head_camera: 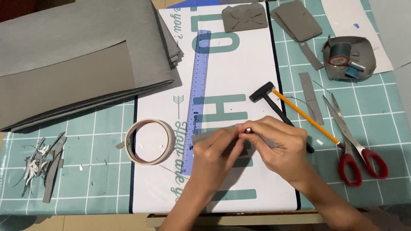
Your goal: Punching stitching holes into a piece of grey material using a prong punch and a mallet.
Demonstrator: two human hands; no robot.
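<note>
Pinching a small silver metal stud into a thin grey leather strip at mid-table.

My left hand and right hand both close tight on strip and stud over the white printed sheet. I judge setting comes next; the small black hammer and yellow pencil lie just beyond my right hand, with the masking-tape roll and blue plastic ruler to my left.

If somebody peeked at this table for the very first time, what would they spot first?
Probably the two hands in the middle: the left hand and right hand meet over a grey strip, pinching a small silver bit between them. Next come the red-handled scissors at the right and the long blue ruler running up the white sheet. A roll of tape lies left of the hands.
</note>
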